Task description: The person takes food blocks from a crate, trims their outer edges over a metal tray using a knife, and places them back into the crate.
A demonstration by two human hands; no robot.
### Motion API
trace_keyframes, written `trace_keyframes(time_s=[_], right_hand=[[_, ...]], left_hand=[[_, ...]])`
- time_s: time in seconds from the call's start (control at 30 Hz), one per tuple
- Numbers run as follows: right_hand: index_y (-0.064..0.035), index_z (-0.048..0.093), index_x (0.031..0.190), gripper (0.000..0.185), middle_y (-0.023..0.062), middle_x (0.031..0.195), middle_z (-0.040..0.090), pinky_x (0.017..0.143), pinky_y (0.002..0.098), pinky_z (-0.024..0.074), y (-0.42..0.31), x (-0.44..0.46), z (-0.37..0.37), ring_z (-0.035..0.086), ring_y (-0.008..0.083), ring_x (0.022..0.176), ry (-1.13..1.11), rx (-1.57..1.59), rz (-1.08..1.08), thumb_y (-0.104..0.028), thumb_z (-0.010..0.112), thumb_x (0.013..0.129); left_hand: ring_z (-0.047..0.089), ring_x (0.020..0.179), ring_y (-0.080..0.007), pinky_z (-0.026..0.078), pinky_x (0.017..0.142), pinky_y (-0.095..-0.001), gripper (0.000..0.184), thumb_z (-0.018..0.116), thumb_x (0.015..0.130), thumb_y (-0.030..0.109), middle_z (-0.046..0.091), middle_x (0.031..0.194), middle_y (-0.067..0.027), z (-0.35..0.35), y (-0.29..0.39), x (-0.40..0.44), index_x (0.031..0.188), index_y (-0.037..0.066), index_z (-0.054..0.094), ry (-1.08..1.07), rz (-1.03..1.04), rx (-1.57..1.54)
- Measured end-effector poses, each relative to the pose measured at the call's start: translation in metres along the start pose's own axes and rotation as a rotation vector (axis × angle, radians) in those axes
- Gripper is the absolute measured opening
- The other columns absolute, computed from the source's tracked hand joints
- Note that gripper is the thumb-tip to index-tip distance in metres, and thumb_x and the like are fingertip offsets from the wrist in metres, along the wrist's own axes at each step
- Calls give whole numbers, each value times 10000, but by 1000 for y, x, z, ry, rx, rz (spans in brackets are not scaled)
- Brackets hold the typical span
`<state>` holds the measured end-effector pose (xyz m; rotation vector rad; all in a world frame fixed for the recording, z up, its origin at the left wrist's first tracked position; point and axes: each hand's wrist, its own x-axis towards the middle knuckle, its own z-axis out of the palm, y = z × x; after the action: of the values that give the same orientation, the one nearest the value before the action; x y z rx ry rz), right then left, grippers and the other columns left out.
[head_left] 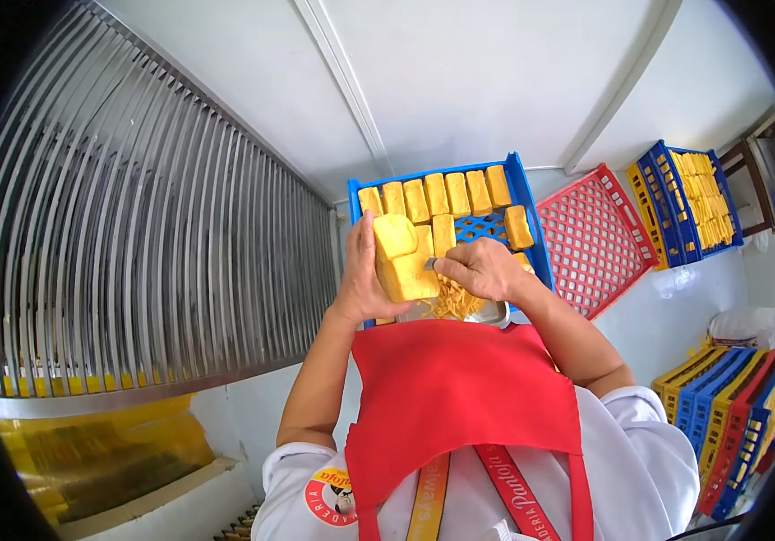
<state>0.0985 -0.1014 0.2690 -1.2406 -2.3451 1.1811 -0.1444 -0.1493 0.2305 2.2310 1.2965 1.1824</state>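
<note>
My left hand (360, 278) is closed around the left side of a yellow cheese-like block (411, 277), which is held tilted above a blue crate (536, 230). A second, rounded yellow part (395, 234) sits at its upper end; I cannot tell whether it is separate. In my right hand (482, 269) is a small knife, its short blade (431, 263) against the block's right side and its handle hidden by the fingers. Below the hands, yellow shavings (456, 302) lie in a metal tray (498, 313). Several similar blocks (435, 193) stand in rows in the crate.
A red plastic crate (590, 239) lies to the right, beside blue and yellow crates filled with yellow pieces (701, 198). Stacked coloured crates (721, 415) stand at lower right. A large slatted metal rack (153, 207) fills the left side. White wall panels (487, 72) rise behind.
</note>
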Motion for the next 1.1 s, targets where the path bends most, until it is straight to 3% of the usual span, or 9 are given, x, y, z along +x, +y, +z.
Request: trace_keyframes(time_s=[0.23,0.47,0.53,0.67,0.73,0.8,1.0,1.07,1.1], right_hand=[[-61,650,719,445,185,712,658,628,484,505,-3,-5,8,648,387,703,185,-219,-155,-428,527,938],[-37,653,740,542,221,740,658,681,498,503,14,-6,26,634,423,754,145,-59,1,-489,470,975],[-7,630,749,577,172,634,608,594,442,473,20,-6,35,605,336,594,204,134,12,-496,455,1002],[19,610,712,652,122,557,559,522,407,451,20,-7,47,561,252,506,273,327,35,-548,455,994],[-6,568,645,656,77,521,514,430,357,393,15,-9,44,500,181,443,38,603,290,-570,491,972],[-28,557,635,633,66,513,497,407,331,361,17,-9,42,471,166,423,-8,746,322,-572,518,956],[-54,514,571,619,62,538,513,419,321,367,34,-7,33,481,151,440,-55,809,446,-573,580,902],[-10,612,602,708,152,571,591,569,420,488,48,-6,38,628,270,590,95,350,352,-658,531,876],[-11,685,721,681,207,730,672,718,471,510,55,-6,37,676,358,785,67,123,282,-661,537,858]], left_hand=[[354,1292,-446,297,1098,-535,1392,887,443,307,341,1403,-252,-1,3,5,1537,6,82,29,9,50],[353,1254,-427,230,1056,-642,1312,877,526,407,353,1349,-238,24,10,5,1509,9,106,278,38,393],[345,1255,-423,226,1060,-638,1285,864,552,430,348,1348,-231,31,9,2,1509,13,116,314,33,462],[341,1243,-411,223,1058,-633,1212,827,609,476,342,1341,-218,41,12,6,1501,17,147,453,95,642],[341,1244,-406,222,1057,-633,1196,814,623,487,341,1343,-219,43,12,8,1498,13,151,455,113,658],[342,1246,-402,221,1056,-633,1181,801,636,499,339,1346,-220,44,11,8,1496,10,155,458,130,676],[358,1250,-401,250,1064,-594,1267,863,570,446,370,1331,-227,36,5,-5,1516,25,132,284,-71,482],[360,1257,-420,297,1078,-534,1295,878,558,408,355,1349,-238,36,-1,-10,1523,20,108,205,-390,190],[451,1211,-405,382,1046,-497,1279,865,596,365,433,1315,-241,34,-6,-10,1529,15,63,133,-682,68]])
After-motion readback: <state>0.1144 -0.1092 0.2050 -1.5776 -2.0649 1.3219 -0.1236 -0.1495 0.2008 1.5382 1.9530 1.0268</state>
